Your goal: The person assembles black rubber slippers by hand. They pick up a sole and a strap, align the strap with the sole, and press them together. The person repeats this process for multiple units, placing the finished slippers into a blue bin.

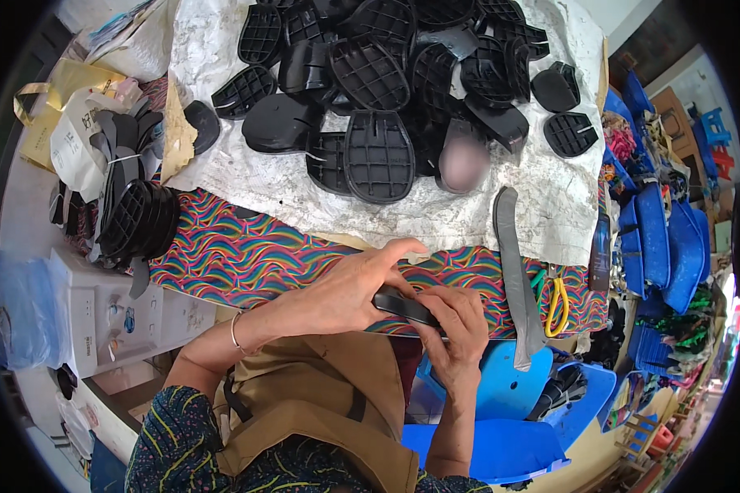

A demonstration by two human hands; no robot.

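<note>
A small, dark, smooth-faced black piece with a rounded edge (pixel 407 307) is held up between the person's two hands, just above the near edge of a rainbow wave-patterned cloth (pixel 238 246). The right hand (pixel 456 322) grasps its right end, thumb on the near side and fingers bent over the far side. The left hand (pixel 341 289) meets its left end with the thumb raised clear; the other fingertips are partly hidden, so I cannot tell whether they grip or merely steady it.

The piece looks light and fairly stiff, probably moulded rubber or plastic — unlikely to break, though its smooth face could slide under dry fingers. The surest hold would be a pinch across its thickness near one end, with the other hand bracing the opposite end.

Beyond the hands, a large heap of black moulded pieces with gridded undersides (pixel 378 156) lies on a stained white sheet (pixel 263 189). To the right, a long curved grey strip (pixel 514 263) lies beside yellow-handled scissors (pixel 558 308); to the left — well apart from the hands — is a stack of similar black pieces (pixel 144 222).
</note>
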